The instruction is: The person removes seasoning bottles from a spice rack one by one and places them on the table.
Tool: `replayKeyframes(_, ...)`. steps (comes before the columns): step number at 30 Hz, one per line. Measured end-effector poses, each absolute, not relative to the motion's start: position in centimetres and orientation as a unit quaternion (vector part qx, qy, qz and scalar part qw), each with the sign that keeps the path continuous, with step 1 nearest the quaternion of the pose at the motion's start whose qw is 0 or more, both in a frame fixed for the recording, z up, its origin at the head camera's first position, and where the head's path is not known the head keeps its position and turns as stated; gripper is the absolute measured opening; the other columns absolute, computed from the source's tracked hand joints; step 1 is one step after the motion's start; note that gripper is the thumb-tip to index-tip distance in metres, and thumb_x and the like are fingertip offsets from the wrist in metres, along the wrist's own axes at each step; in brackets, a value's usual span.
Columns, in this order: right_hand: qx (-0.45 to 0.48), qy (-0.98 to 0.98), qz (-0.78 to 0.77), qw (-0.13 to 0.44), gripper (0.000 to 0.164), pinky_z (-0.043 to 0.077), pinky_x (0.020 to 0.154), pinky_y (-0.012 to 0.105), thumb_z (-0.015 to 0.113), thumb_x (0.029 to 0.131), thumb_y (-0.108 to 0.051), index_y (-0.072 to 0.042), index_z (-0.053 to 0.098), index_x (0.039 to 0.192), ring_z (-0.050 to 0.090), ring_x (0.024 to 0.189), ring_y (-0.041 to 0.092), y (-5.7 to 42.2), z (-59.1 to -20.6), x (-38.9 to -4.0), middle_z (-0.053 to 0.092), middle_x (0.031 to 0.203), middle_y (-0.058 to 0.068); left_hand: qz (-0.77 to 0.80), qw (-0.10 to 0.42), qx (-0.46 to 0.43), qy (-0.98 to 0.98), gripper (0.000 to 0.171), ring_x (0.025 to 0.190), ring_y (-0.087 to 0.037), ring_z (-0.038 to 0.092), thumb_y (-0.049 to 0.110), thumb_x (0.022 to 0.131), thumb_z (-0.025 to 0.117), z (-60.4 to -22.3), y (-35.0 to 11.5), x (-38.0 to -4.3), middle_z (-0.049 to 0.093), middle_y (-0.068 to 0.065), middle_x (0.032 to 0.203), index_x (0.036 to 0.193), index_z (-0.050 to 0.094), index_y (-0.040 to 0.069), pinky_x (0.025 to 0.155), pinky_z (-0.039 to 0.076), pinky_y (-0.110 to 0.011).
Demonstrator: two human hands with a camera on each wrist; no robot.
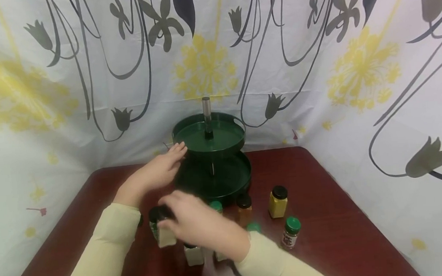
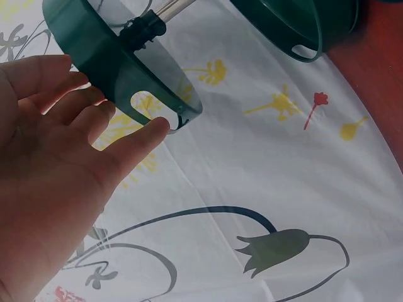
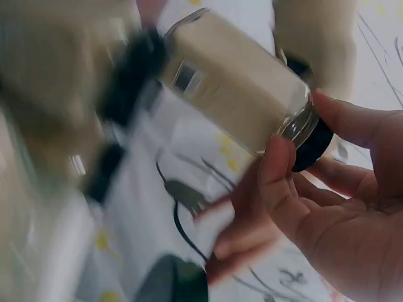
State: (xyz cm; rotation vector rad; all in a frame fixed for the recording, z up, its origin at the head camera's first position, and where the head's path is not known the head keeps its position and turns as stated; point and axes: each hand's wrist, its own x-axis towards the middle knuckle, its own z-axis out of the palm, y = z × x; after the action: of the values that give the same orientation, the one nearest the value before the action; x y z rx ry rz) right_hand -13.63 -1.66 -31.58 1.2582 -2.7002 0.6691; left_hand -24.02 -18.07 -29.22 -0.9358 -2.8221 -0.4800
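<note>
While resting straight fingers (image 2: 148,129) of left hand (image 1: 158,169) against rim of upper tray (image 1: 208,134) on green two-tier stand (image 1: 212,164), at a cut-out handle slot. Right hand (image 1: 195,222) curled round a pale spice jar (image 1: 165,233) with black lid, near counter's (image 1: 326,241) front-left area, just before lower tray (image 1: 214,182). Other jars crowded close: yellow jar (image 1: 277,202), green-lidded jar (image 1: 290,231), orange jar (image 1: 244,209), pale jar (image 1: 194,254). Open counter room along left edge and far right; patterned cloth (image 1: 373,82) walling three sides.
</note>
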Motion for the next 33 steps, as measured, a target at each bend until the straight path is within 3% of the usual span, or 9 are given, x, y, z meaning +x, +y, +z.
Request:
replayKeyframes(7, 0.429, -0.890, 0.129, 0.084, 0.038, 0.051, 0.069, 0.016, 0.064, 0.091, -0.040, -0.014, 0.061, 0.118, 0.055, 0.082, 0.003, -4.6, -35.4, -11.9, 0.057, 0.101, -0.004, -0.164, 0.057, -0.300, -0.938, 0.050, 0.143, -0.030, 0.013, 0.008, 0.102, 0.040, -29.1, -17.7, -24.0, 0.017, -0.015, 0.158, 0.150, 0.029, 0.000, 0.114, 0.019, -0.050)
replayKeyframes(11, 0.432, -0.889, 0.107, 0.105, 0.027, 0.048, 0.060, 0.014, 0.067, 0.089, -0.035, -0.013, 0.062, 0.103, 0.052, 0.071, 0.005, -5.6, -36.9, -11.6, 0.055, 0.088, -0.003, -0.166, 0.056, -0.299, -0.938, 0.051, 0.144, -0.028, 0.012, 0.010, 0.102, 0.040, -29.4, -17.5, -23.9, 0.016, -0.014, 0.158, 0.151, 0.028, 0.001, 0.114, 0.020, -0.049)
replayKeyframes(19, 0.433, -0.891, 0.094, 0.095, 0.020, 0.044, 0.053, 0.014, 0.066, 0.090, -0.033, -0.015, 0.058, 0.093, 0.050, 0.066, 0.007, -6.6, -38.7, -11.2, 0.055, 0.085, 0.000, -0.166, 0.057, -0.295, -0.939, 0.053, 0.144, -0.026, 0.009, 0.014, 0.102, 0.042, -29.4, -17.3, -23.7, 0.013, -0.012, 0.159, 0.152, 0.025, 0.002, 0.114, 0.020, -0.049)
replayKeyframes(23, 0.424, -0.897, 0.090, 0.088, 0.022, 0.043, 0.050, 0.014, 0.064, 0.090, -0.035, -0.015, 0.058, 0.098, 0.049, 0.065, 0.007, -6.6, -38.8, -11.1, 0.054, 0.086, 0.000, -0.168, 0.057, -0.297, -0.938, 0.054, 0.144, -0.027, 0.007, 0.014, 0.102, 0.042, -29.4, -17.2, -23.9, 0.012, -0.013, 0.159, 0.152, 0.025, 0.001, 0.114, 0.019, -0.050)
replayKeyframes(26, 0.405, -0.908, 0.098, 0.052, 0.036, 0.045, 0.052, 0.014, 0.064, 0.090, -0.039, -0.013, 0.058, 0.114, 0.053, 0.069, 0.007, -6.1, -38.0, -10.9, 0.055, 0.100, 0.004, -0.168, 0.059, -0.296, -0.938, 0.055, 0.144, -0.030, 0.006, 0.014, 0.102, 0.043, -29.8, -17.3, -23.9, 0.010, -0.014, 0.159, 0.152, 0.024, 0.000, 0.114, 0.018, -0.051)
replayKeyframes(30, 0.380, -0.917, 0.122, 0.019, 0.055, 0.052, 0.065, 0.017, 0.064, 0.090, -0.044, -0.013, 0.053, 0.133, 0.059, 0.086, 0.006, -4.4, -36.2, -10.8, 0.053, 0.120, 0.006, -0.173, 0.060, -0.283, -0.941, 0.057, 0.144, -0.033, 0.002, 0.015, 0.102, 0.045, -30.1, -17.4, -23.2, 0.005, -0.016, 0.160, 0.152, 0.022, 0.000, 0.114, 0.017, -0.053)
replayKeyframes(33, 0.368, -0.916, 0.158, 0.027, 0.052, 0.053, 0.076, 0.021, 0.062, 0.091, -0.044, -0.013, 0.055, 0.133, 0.059, 0.093, 0.006, -2.2, -34.9, -11.0, 0.053, 0.121, 0.004, -0.180, 0.072, -0.268, -0.944, 0.058, 0.144, -0.032, -0.001, 0.018, 0.102, 0.047, -29.9, -17.4, -22.2, 0.003, -0.015, 0.160, 0.152, 0.024, 0.003, 0.113, 0.017, -0.055)
